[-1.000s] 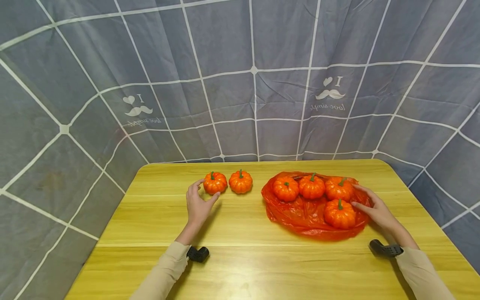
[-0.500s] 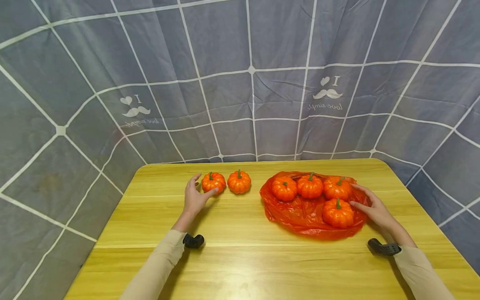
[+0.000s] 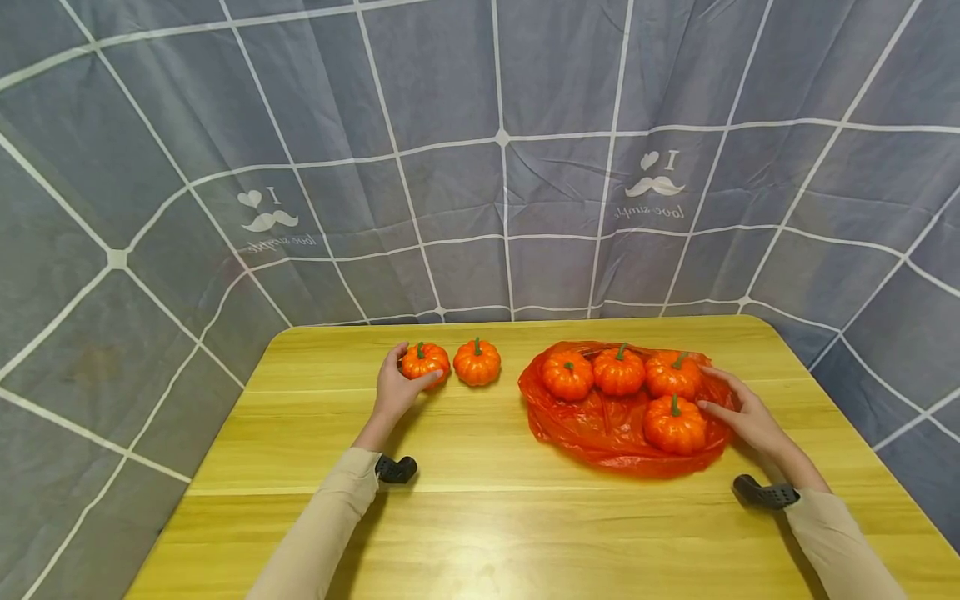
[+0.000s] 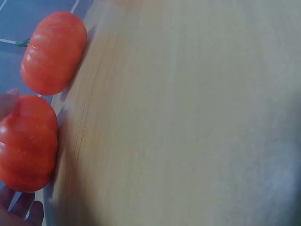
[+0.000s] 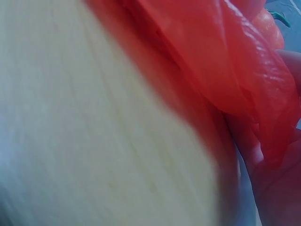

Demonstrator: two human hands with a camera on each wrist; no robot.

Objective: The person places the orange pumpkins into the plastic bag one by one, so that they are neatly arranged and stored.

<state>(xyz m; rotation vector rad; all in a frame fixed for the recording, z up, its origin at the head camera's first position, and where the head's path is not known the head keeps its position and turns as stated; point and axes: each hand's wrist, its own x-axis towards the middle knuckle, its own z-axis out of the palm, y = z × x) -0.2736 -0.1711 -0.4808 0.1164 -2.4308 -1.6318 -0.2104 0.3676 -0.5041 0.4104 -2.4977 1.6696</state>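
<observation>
On the table's left part, my left hand (image 3: 397, 390) holds a small orange pumpkin (image 3: 425, 363) with a green stem, thumb on its near side and fingers round its far left side. In the left wrist view the thumb lies against this pumpkin (image 4: 28, 146), with the fingertips at its other side. A second pumpkin (image 3: 477, 362) stands just right of it. My right hand (image 3: 753, 421) holds the right edge of a red plastic bag (image 3: 592, 433), which lies spread on the table. In the right wrist view the bag's film (image 5: 207, 61) drapes over part of the hand.
Several pumpkins rest on the bag: three in a back row, such as the left one (image 3: 567, 376), and one nearer pumpkin (image 3: 675, 425) by my right thumb. The wooden table (image 3: 480, 533) ends at a grey checked curtain (image 3: 450, 192) behind and at the sides.
My left hand drew slightly back left with its fingers spread, then came in round the left pumpkin. The right hand and the bag have stayed in place.
</observation>
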